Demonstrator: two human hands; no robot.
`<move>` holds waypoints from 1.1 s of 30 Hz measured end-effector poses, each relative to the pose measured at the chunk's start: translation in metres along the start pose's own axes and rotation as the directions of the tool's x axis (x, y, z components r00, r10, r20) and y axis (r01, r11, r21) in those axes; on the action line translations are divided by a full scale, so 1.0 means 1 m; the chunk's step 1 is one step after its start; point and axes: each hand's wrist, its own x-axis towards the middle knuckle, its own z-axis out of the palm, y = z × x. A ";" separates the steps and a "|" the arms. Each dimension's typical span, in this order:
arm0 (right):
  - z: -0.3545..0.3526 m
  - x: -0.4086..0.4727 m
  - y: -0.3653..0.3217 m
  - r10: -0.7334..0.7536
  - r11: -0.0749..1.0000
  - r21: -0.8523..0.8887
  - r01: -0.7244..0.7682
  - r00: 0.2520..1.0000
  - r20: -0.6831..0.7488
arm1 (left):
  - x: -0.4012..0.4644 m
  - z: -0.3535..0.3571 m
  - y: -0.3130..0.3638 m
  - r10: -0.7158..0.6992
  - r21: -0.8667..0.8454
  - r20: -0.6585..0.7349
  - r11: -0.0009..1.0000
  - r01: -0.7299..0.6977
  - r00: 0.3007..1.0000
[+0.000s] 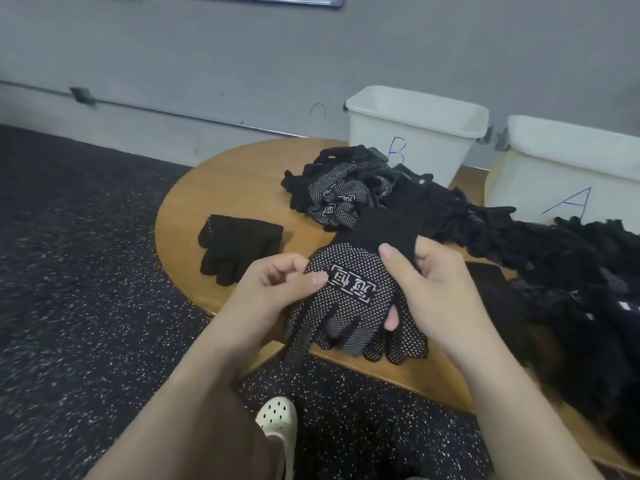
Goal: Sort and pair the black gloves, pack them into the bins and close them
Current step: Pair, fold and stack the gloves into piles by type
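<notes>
Risk: black white-dotted knit glove (349,296), pinched by left hand (277,285) and gripped by right hand (429,275), mismatched with plain ones from far black glove heap (346,188).

This looks like a plain workroom or sorting station rather than a home. A bare grey wall (207,57) carries a metal conduit (138,109), and the floor (69,271) is dark speckled rubber. Two white bins (412,133), hand-marked A and B, stand on a round wooden table (225,181) beside a heap of black gloves (346,188).
</notes>
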 end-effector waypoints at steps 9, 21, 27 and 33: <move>0.026 0.026 0.015 0.270 0.944 0.177 -0.279 0.960 0.074 | 0.004 -0.019 -0.001 -0.058 0.135 -0.187 0.987 0.085 0.981; 0.030 0.051 0.032 0.053 0.995 -0.092 -0.047 0.996 0.069 | 0.012 -0.024 -0.008 0.014 0.366 -0.203 0.929 0.063 0.979; 0.026 0.064 0.043 0.107 0.981 -0.163 -0.105 0.994 0.002 | 0.017 -0.022 -0.010 0.087 0.479 -0.326 0.874 0.085 0.941; 0.028 0.071 0.053 0.144 0.965 -0.215 -0.152 0.988 -0.051 | 0.020 -0.023 -0.010 0.158 0.563 -0.422 0.817 0.121 0.893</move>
